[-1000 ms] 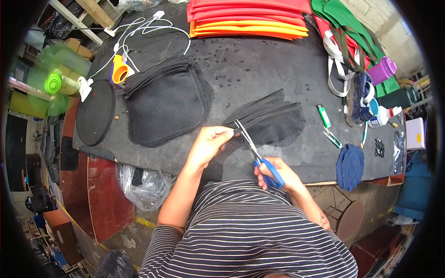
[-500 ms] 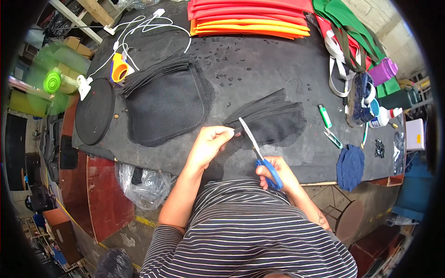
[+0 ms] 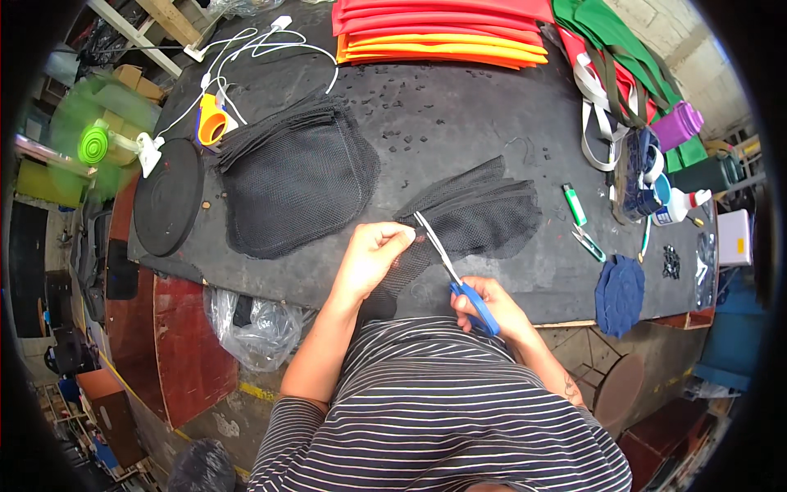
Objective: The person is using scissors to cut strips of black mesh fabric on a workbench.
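My left hand (image 3: 373, 258) pinches the near end of a stack of black mesh pieces (image 3: 484, 211) that lies on the dark table (image 3: 443, 115). My right hand (image 3: 492, 307) grips blue-handled scissors (image 3: 459, 275). Their blades point up and left, and the tips sit at the mesh just beside my left fingers. A larger pile of black mesh panels (image 3: 299, 176) rests to the left of both hands.
Folded red and orange fabric (image 3: 443, 33) lies at the far edge, green fabric and straps (image 3: 611, 61) at the right. A black round disc (image 3: 168, 197), orange cup (image 3: 211, 123), white cable, green lighter (image 3: 574, 203), small snips, glue bottle (image 3: 679, 207) and blue cloth (image 3: 619, 293) lie around.
The scissors' blades have shifted slightly left toward my left fingers along the mesh. My hands otherwise stay in place.
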`<state>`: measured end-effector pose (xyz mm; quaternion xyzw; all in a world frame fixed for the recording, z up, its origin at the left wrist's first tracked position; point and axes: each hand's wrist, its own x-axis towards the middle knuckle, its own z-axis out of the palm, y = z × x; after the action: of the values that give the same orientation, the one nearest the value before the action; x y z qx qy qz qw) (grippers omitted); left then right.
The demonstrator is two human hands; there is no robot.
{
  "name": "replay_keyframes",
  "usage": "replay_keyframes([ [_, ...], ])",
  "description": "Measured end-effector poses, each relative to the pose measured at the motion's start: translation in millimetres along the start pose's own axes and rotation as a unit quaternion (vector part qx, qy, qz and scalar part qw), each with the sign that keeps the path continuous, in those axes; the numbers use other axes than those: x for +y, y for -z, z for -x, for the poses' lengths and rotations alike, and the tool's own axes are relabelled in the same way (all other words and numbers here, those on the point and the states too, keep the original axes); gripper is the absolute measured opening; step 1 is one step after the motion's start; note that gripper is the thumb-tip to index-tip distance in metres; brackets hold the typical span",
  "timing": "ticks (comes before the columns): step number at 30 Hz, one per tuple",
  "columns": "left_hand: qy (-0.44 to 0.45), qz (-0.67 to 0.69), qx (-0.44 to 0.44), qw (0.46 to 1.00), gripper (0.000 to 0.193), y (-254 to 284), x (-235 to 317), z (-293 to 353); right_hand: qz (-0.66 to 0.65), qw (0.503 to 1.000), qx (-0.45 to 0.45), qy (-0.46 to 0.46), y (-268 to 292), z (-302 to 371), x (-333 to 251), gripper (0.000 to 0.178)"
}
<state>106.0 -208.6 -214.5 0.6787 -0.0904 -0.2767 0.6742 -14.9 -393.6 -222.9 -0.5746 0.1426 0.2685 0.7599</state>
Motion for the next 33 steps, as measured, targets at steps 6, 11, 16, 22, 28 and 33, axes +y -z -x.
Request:
replay_keyframes([
  [6,-0.004,0.003,-0.004,1.000,0.020,-0.5,-0.7,1.3,0.040,0.997,0.056,-0.027,-5.4,3.2,-6.2,0.024],
  [11,-0.007,-0.006,-0.005,1.000,0.017,-10.8,4.4,2.3,0.011,0.989,0.083,0.119,-3.6,-5.4,-12.2,0.022],
  [16,0.010,0.062,-0.098,0.993,0.025,-33.2,15.7,5.2,-0.029,0.966,0.146,0.213,-12.4,-21.5,-45.8,0.022],
  [22,0.034,0.074,-0.240,0.967,0.013,0.9,1.5,10.5,-0.026,0.875,0.279,0.395,48.1,-6.0,-106.5,0.032],
  [28,0.082,0.110,-0.200,0.970,0.015,32.2,11.5,16.5,-0.009,0.857,0.323,0.401,98.3,13.9,-124.9,0.024],
  [33,0.034,0.009,-0.069,0.997,0.016,19.6,5.1,1.4,0.270,0.808,0.455,0.260,104.7,-10.4,-86.0,0.022],
])
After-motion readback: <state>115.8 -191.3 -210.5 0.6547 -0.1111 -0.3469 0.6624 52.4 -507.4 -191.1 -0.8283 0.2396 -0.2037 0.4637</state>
